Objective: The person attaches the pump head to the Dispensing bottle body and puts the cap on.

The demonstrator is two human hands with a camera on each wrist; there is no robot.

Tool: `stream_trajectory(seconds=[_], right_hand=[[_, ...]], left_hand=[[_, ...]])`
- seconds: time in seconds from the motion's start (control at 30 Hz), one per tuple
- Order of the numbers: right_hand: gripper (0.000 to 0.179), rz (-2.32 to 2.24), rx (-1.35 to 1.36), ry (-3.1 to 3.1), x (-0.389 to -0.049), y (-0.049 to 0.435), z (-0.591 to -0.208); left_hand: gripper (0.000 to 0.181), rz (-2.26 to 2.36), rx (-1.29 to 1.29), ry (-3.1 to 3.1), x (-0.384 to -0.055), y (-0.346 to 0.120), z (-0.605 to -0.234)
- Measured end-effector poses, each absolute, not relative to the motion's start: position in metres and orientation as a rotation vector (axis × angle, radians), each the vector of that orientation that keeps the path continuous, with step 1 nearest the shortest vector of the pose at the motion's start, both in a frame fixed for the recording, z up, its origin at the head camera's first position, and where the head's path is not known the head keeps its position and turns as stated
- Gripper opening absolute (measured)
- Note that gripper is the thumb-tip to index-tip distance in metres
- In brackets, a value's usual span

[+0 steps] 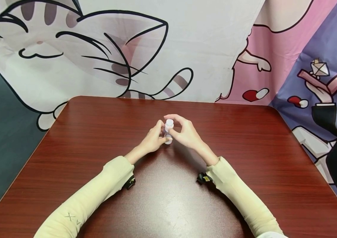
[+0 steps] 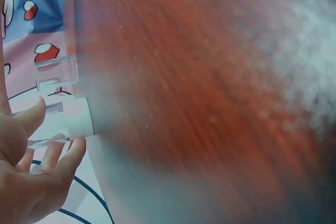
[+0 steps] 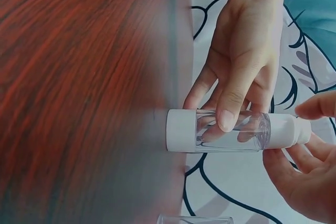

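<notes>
- Near the middle of the table [image 1: 233, 138], the head view shows a bottle [image 1: 168, 135] upright between two hands. The left hand [image 1: 151, 138] has its fingers and thumb curled round the lower part; the right hand [image 1: 186, 132] brings bent fingers and thumb about the white top [image 1: 169, 123]. Only this view takes in both pale sleeves [image 1: 112, 177] and most of the cat-printed cloth [image 1: 210, 39].
- From the left wrist, the scene lies sideways. The left hand's thumb and fingers close about the bottle, with its white base [image 2: 80, 117] plain to see; whether that base touches the table, I cannot tell. Beside it is a clear cylinder [image 2: 56, 72], which the head view does not reveal. Just a sliver of the right hand enters here, too little to read its grip.
- From the right wrist, the bottle's transparent body shows the left fingers through its wall, the left thumb lying across the front. The right thumb and fingers pinch near the white top, narrowly parted round it. The clear cylinder's edge appears at the bottom of this view.
</notes>
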State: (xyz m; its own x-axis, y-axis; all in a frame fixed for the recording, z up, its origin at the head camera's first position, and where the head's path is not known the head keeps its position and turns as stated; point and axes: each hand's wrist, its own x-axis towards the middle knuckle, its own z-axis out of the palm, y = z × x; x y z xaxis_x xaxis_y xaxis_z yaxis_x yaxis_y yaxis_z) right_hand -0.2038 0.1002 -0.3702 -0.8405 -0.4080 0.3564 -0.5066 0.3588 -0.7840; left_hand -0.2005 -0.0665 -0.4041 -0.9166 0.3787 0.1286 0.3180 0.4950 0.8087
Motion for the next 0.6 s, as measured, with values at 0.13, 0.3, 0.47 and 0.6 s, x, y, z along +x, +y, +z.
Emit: stream_trajectory(seconds=[0.13,0.3,0.47,0.6], right_hand=[[0.036,1.511,0.864,-2.494,-0.2037,0.1008,-0.371],[0.035,1.486,0.859,-2.491,-0.2047,0.1026,-0.3731],[0.038,1.471,0.858,-2.497,-0.2048,0.1041,-0.3728],[0.039,1.477,0.83,-2.513,-0.2039,0.1042,-0.3719]], left_hand=[[0.04,1.412,0.619,2.665,-0.2002,-0.0667,-0.4041],[0.04,1.427,0.615,2.656,-0.2002,-0.0667,-0.4048],[0.039,1.431,0.62,2.656,-0.2005,-0.0664,-0.4049],[0.039,1.44,0.625,2.647,-0.2002,-0.0662,-0.4045]])
